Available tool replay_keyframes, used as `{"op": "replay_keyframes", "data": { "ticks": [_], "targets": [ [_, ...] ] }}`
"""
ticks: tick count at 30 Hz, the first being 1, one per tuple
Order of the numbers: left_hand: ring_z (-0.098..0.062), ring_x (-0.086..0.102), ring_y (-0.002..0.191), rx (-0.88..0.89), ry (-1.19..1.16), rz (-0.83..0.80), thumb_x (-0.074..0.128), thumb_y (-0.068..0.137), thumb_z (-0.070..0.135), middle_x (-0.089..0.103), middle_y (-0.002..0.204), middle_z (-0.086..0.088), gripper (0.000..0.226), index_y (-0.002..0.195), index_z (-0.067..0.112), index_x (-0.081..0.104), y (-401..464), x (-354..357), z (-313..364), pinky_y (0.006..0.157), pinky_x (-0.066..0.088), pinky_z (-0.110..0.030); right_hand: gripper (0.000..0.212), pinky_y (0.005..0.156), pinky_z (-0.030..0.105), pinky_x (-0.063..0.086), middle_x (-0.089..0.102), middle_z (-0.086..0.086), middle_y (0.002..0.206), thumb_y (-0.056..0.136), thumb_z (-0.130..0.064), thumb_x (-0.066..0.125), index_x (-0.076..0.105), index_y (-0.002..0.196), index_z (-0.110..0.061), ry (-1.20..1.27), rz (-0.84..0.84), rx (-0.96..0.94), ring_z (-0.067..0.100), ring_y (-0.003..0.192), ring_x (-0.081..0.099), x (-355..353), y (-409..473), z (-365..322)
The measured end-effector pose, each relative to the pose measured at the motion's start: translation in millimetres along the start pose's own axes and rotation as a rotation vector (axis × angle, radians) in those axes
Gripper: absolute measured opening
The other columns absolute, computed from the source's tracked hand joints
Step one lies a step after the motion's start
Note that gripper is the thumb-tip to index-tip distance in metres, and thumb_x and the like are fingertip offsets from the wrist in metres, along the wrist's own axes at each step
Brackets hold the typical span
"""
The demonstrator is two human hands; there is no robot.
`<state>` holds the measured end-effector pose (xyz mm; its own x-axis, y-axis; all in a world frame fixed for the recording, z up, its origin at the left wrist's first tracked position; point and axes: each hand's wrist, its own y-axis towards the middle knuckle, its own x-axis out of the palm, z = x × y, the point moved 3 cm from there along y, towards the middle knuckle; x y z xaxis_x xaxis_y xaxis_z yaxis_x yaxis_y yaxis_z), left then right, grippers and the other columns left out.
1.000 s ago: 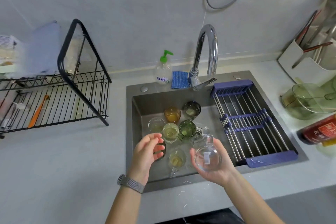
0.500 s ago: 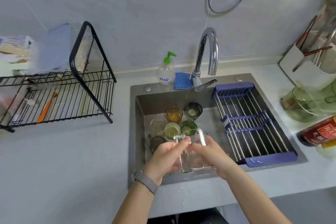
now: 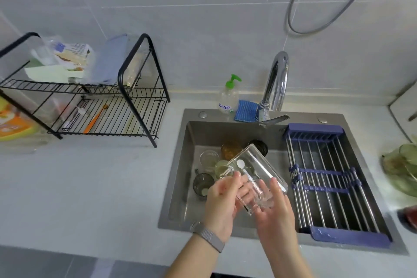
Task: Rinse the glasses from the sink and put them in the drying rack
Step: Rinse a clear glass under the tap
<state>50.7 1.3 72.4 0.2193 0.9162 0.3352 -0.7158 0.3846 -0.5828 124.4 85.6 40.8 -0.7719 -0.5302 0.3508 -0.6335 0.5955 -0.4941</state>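
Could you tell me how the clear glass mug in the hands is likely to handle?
The clear glass mug looks rigid and probably fragile. Likely wet, so perhaps slippery; both the left hand and right hand hold it.

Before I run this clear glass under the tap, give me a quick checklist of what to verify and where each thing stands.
1. Hold on the clear glass: left hand and right hand both grip it, tilted over the sink. Ok.
2. Water at the faucet: no stream visible. Not ok.
3. Glass under the spout: it sits nearer than the spout. Not ok.
4. Room beneath: other glasses crowd the basin below. Not ok.
5. Free space on the black drying rack: open wire on its lower shelf. Ok.
6. Glass clean inside: cannot tell.
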Motion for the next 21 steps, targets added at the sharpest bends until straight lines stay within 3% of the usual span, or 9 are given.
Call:
{"op": "replay_keyframes", "data": {
  "ticks": [2,4,6,9,11,13,15,16,21],
  "targets": [
    [-0.030,0.069,0.104,0.045,0.062,-0.020,0.076,0.074,0.057,0.072,0.106,-0.015,0.067,0.106,-0.001,0.068,-5,9,-5,0.096,0.051,-0.046,0.050,0.072,0.030,0.058,0.067,0.009,0.122,0.091,-0.034,0.066,0.050,0.137,-0.021,0.085,0.005,-0.005,0.015,0.092,0.071,3,4,-4],
    [-0.028,0.067,0.102,0.055,0.065,-0.066,0.082,0.056,0.067,0.072,0.107,-0.017,0.078,0.103,0.005,0.072,-5,11,-6,0.089,0.051,-0.039,0.059,0.057,0.030,0.057,0.071,0.011,0.107,0.082,-0.031,0.072,0.051,0.135,-0.016,0.112,-0.064,0.004,0.019,0.075,0.073,10,11,-16],
    [-0.020,0.066,0.106,0.059,0.106,-0.103,0.082,0.063,0.060,0.073,0.110,-0.011,0.064,0.102,0.010,0.073,-3,7,3,0.088,0.048,-0.033,0.078,0.055,0.030,0.057,0.071,0.013,0.105,0.068,-0.042,0.076,0.051,0.135,-0.011,0.086,-0.126,-0.020,0.021,0.077,0.074,17,19,-28],
    [-0.014,0.067,0.109,0.147,0.406,-0.120,0.071,0.084,0.046,0.073,0.110,0.000,0.041,0.110,0.015,0.066,1,-15,25,0.099,0.051,-0.040,0.101,0.058,0.031,0.059,0.065,0.021,0.122,0.060,-0.053,0.083,0.043,0.141,-0.008,0.036,-0.180,-0.018,0.028,0.095,0.073,25,32,-41],
    [-0.012,0.068,0.104,0.130,0.535,-0.089,0.069,0.086,0.035,0.070,0.110,0.001,0.027,0.108,0.021,0.062,3,-39,41,0.096,0.054,-0.038,0.118,0.063,0.041,0.061,0.062,0.021,0.127,0.048,-0.058,0.092,0.038,0.142,-0.013,-0.055,-0.226,-0.036,0.033,0.099,0.072,28,39,-50],
    [-0.011,0.068,0.102,0.115,0.681,-0.043,0.065,0.088,0.029,0.069,0.109,0.002,0.018,0.105,0.025,0.062,5,-66,56,0.094,0.055,-0.034,0.106,0.070,0.047,0.060,0.063,0.014,0.122,0.042,-0.056,0.093,0.044,0.131,-0.028,-0.351,-0.245,-0.160,0.033,0.093,0.072,28,44,-62],
    [-0.008,0.066,0.100,0.123,0.789,0.033,0.062,0.092,0.027,0.069,0.106,0.005,0.012,0.104,0.026,0.064,7,-98,67,0.094,0.054,-0.031,0.083,0.076,0.044,0.058,0.059,0.000,0.116,0.047,-0.051,0.091,0.044,0.114,-0.046,-0.860,-0.188,-0.327,0.024,0.088,0.070,33,48,-68],
    [-0.008,0.067,0.099,0.122,0.783,0.072,0.062,0.093,0.027,0.070,0.104,0.005,0.009,0.101,0.027,0.064,8,-114,72,0.094,0.054,-0.031,0.078,0.076,0.041,0.056,0.057,-0.003,0.115,0.051,-0.046,0.092,0.042,0.111,-0.049,-0.996,-0.155,-0.355,0.019,0.085,0.068,35,50,-66],
    [-0.010,0.067,0.082,0.070,0.605,0.143,0.055,0.097,0.013,0.072,0.093,0.004,0.012,0.092,0.020,0.063,15,-181,91,0.078,0.054,-0.028,0.065,0.067,0.034,0.052,0.062,-0.002,0.108,0.060,-0.034,0.092,0.044,0.101,-0.048,-1.107,-0.125,-0.353,0.004,0.068,0.066,55,47,-43]
  ]
}}
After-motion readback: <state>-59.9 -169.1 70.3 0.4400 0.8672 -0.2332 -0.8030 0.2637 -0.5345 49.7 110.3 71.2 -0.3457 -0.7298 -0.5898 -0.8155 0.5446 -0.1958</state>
